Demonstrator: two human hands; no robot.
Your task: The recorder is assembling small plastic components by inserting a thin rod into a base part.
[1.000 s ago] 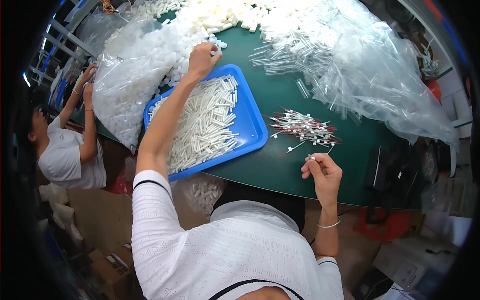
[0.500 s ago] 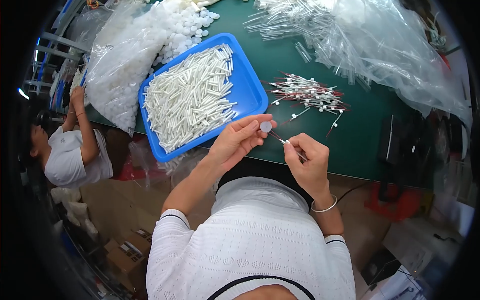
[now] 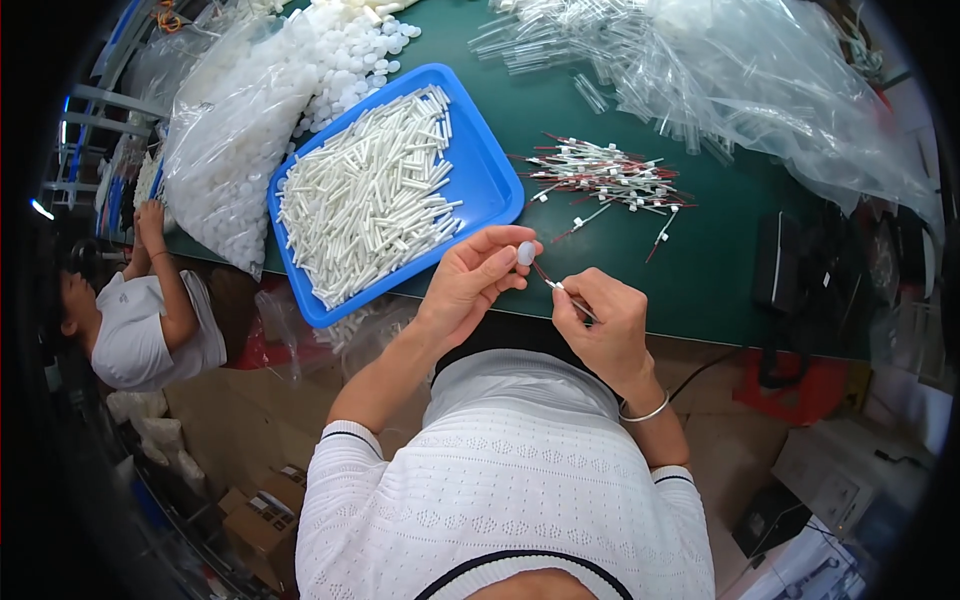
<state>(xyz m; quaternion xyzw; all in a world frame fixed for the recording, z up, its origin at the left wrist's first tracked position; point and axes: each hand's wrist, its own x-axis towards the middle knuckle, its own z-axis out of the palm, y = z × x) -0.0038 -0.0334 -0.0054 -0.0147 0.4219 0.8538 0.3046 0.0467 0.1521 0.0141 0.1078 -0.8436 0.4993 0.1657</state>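
Note:
Between the thumb and fingertips of my left hand [image 3: 474, 282] is a small round translucent white cap [image 3: 526, 254], turned partly edge-on. My right hand [image 3: 606, 325] is closed on a thin wire lead [image 3: 562, 288] with a small white connector; its reddish ends point toward the cap. Whether the wire ends touch the cap I cannot tell. Both hands are held at the table's near edge. Just beyond them lies a loose pile of similar red and white wire leads [image 3: 605, 172], with a couple of leads lying apart from it.
Left of my hands, a blue tray [image 3: 503, 190] holds many short white sticks. Behind it, a clear plastic bag [image 3: 225, 165] spills translucent caps [image 3: 365, 45] onto the green table [image 3: 690, 310]. Clear tubes [image 3: 530, 40] lie at the back beside another bag [image 3: 790, 90]. A co-worker [image 3: 160, 315] sits far left.
The cap has turned in my left fingers and now looks narrower. Both hands stay close together with the same holds. The whole view has shifted slightly.

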